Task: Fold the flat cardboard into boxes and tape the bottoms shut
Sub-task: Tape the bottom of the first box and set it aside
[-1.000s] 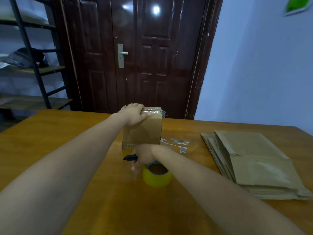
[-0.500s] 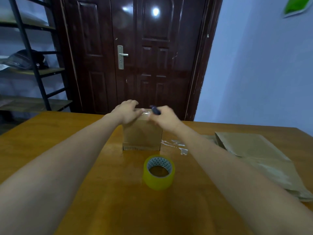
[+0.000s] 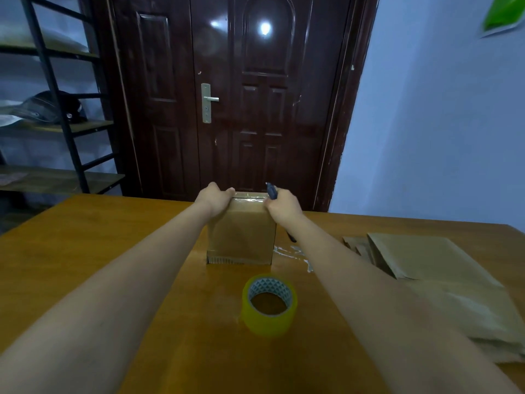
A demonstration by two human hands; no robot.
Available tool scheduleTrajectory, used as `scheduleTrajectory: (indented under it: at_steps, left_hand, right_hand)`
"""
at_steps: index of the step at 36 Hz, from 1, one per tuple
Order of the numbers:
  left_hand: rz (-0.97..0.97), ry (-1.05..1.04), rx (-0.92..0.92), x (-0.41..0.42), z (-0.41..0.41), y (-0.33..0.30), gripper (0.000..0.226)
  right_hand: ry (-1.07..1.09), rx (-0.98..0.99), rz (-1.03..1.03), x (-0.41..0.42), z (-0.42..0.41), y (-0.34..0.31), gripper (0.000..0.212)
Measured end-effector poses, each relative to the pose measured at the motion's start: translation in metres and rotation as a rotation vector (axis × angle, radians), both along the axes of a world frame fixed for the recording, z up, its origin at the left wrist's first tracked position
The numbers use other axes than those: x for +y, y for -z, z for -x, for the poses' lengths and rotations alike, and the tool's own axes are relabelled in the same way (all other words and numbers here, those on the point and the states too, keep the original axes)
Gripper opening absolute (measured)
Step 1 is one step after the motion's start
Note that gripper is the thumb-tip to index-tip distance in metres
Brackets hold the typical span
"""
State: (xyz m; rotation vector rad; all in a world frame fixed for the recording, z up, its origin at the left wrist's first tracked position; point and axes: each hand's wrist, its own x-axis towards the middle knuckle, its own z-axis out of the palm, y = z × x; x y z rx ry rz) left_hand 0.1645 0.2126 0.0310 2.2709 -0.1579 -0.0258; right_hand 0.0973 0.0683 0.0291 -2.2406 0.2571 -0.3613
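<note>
A small folded cardboard box [image 3: 241, 237] stands upright in the middle of the wooden table [image 3: 85, 251], shiny clear tape across its top. My left hand [image 3: 214, 198] grips the box's top left edge. My right hand [image 3: 282, 204] rests at the top right edge and holds a dark blue cutter [image 3: 272, 190] that points up. A yellow tape roll [image 3: 269, 305] lies flat on the table in front of the box. A stack of flat cardboard [image 3: 443, 282] lies to the right.
Scraps of clear tape [image 3: 295, 253] stick to the table right of the box. A dark wooden door [image 3: 241, 95] stands behind the table, a black metal shelf [image 3: 56, 109] at the left and a blue wall at the right.
My right hand has lifted from beside the tape roll up to the box's top right edge, carrying the cutter. My left hand has stayed on the box top.
</note>
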Motion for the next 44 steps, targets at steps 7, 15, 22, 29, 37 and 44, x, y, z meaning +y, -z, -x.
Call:
scheduleTrajectory:
  at_steps: [7,15,22,29,37,44]
  left_hand:
    - [0.076,-0.016,0.018,0.001,-0.002,0.003,0.064]
    - [0.265,-0.012,0.13,0.006,-0.007,0.005,0.075]
    - [0.531,0.031,0.359,0.015,-0.006,0.003,0.052]
    - [0.538,0.038,0.435,0.018,0.003,0.001,0.037]
    - [0.629,-0.05,0.426,0.028,0.0,-0.001,0.07]
    - [0.469,-0.188,0.373,0.036,-0.007,0.014,0.068]
  right_hand:
    - [-0.014,0.053,0.003,0.009,-0.006,0.007,0.057]
    - [-0.009,0.078,-0.331,0.006,-0.007,0.013,0.077]
    - [-0.006,0.112,-0.576,0.004,-0.006,0.015,0.078]
    - [-0.007,0.184,-0.767,-0.006,-0.013,0.031,0.095]
    - [0.075,0.112,-0.985,-0.037,0.002,0.018,0.066]
    - [0.167,0.108,-0.705,-0.049,0.0,0.004,0.049]
